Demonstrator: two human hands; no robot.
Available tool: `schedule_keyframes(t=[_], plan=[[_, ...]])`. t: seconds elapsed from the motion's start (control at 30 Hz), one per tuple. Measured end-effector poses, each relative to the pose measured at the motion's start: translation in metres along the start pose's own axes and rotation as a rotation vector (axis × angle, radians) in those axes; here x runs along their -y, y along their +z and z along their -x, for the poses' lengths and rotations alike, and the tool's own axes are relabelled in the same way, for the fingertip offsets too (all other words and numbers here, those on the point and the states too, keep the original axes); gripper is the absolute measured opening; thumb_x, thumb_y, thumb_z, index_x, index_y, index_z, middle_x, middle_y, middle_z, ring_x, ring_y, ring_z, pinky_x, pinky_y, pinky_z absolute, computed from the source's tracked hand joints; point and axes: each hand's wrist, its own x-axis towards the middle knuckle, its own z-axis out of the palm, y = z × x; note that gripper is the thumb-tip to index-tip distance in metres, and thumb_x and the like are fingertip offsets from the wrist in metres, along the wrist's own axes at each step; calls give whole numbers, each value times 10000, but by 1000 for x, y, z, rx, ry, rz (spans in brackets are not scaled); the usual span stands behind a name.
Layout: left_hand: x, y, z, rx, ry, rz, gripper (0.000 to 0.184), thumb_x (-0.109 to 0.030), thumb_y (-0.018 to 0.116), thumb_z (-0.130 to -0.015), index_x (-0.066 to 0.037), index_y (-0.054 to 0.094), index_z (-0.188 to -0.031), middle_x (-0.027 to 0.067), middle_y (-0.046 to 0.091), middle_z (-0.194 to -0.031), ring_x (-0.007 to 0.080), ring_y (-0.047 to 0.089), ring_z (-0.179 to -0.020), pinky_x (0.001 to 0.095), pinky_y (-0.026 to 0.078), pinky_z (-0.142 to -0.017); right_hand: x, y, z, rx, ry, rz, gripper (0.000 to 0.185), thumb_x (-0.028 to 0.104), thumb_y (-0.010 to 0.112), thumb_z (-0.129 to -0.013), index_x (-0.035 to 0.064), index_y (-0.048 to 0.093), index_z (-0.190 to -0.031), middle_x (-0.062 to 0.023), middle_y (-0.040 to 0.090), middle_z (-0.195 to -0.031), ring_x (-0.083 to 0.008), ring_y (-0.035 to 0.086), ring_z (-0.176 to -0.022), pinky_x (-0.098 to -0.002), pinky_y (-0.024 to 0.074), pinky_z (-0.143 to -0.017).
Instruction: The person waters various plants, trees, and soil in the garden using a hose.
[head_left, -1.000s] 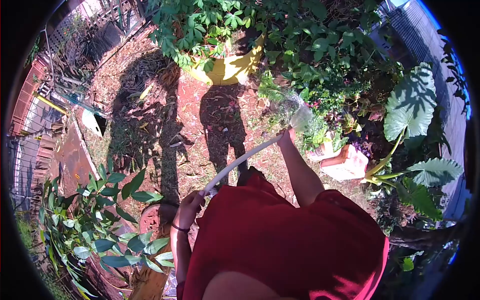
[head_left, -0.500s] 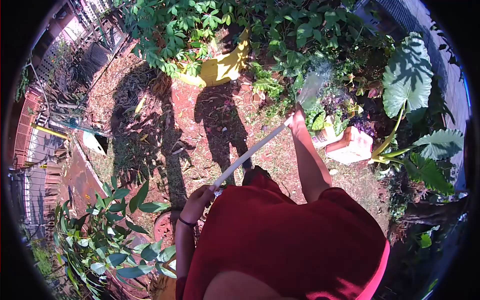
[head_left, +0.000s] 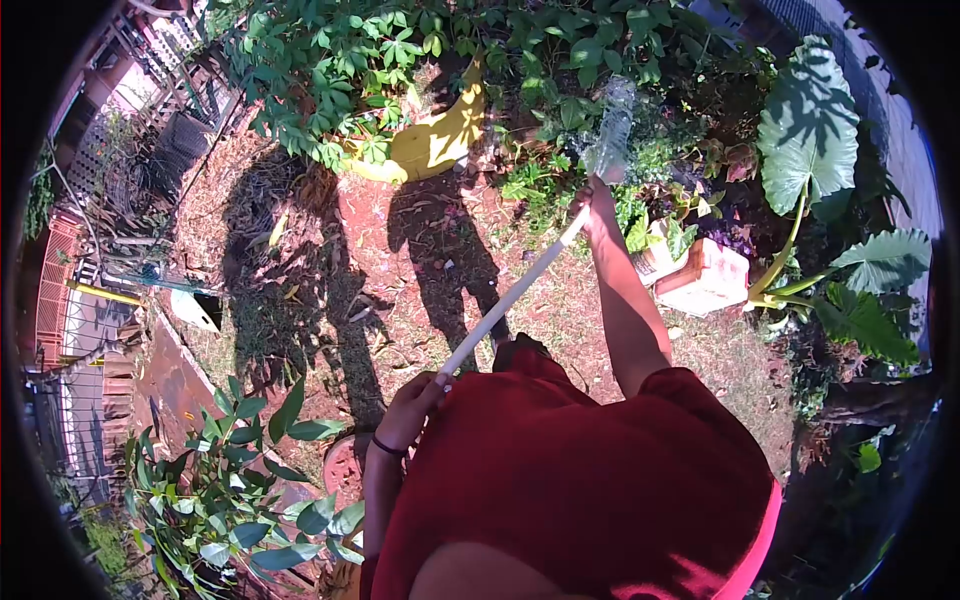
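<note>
A pale hose (head_left: pixel 515 292) runs slantwise across the middle of the view, between my two hands. My left hand (head_left: pixel 412 405), with a dark band at the wrist, is wrapped round its lower part near the red shirt. Further out, at the end of my stretched arm, my right hand (head_left: pixel 596 203) is closed round the hose's tip. Water (head_left: pixel 610 135) fans out from there over green plants (head_left: pixel 650 160). To the right of my right forearm lies a whitish-pink box-shaped container (head_left: pixel 703 278), beside a smaller pale pot (head_left: pixel 657 258).
A curved yellow object (head_left: pixel 435 145) lies below leafy bushes (head_left: pixel 340 60). Large-leaved plants (head_left: pixel 810 130) stand at the right. A leafy branch (head_left: pixel 230 485) fills the lower left, near a round reddish object (head_left: pixel 343 470). Shadows cross the dry ground (head_left: pixel 375 240).
My right hand and the hose tip have moved upward and slightly right. The spray now points more upward. The view has shifted, and my left hand appears slightly further right.
</note>
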Motion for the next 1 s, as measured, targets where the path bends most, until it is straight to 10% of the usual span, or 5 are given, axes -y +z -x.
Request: schedule_keyframes(t=[0.5, 0.63, 1.0], plan=[[-12, 8, -17, 62, 34, -22, 326, -383, 499, -954, -81, 621, -955, -53, 492, -737, 52, 427, -668, 213, 363, -623, 31, -41, -2, 62, -91, -150, 217, 281, 399, -978, 104, 520, -1007, 16, 364, -614, -103, 357, -447, -276, 320, -387], [-11, 9, -22, 79, 45, -38, 334, -385, 500, -953, -75, 624, -968, -51, 497, -743, 53, 429, -671, 213, 364, -623, 37, -55, 5, -35, -188, -135, 248, 319, 448, -965, 177, 379, -774, 37, 335, -571, -93, 332, -425, -253, 293, -371], [-10, 14, -29, 97, 36, -63, 348, -373, 491, -957, -58, 629, -1006, -47, 497, -739, 53, 429, -659, 216, 361, -605, 52, -91, 12, -154, -235, -221, 206, 318, 459, -955, 151, 428, -839, 16, 333, -579, -118, 329, -415, -281, 289, -359]])
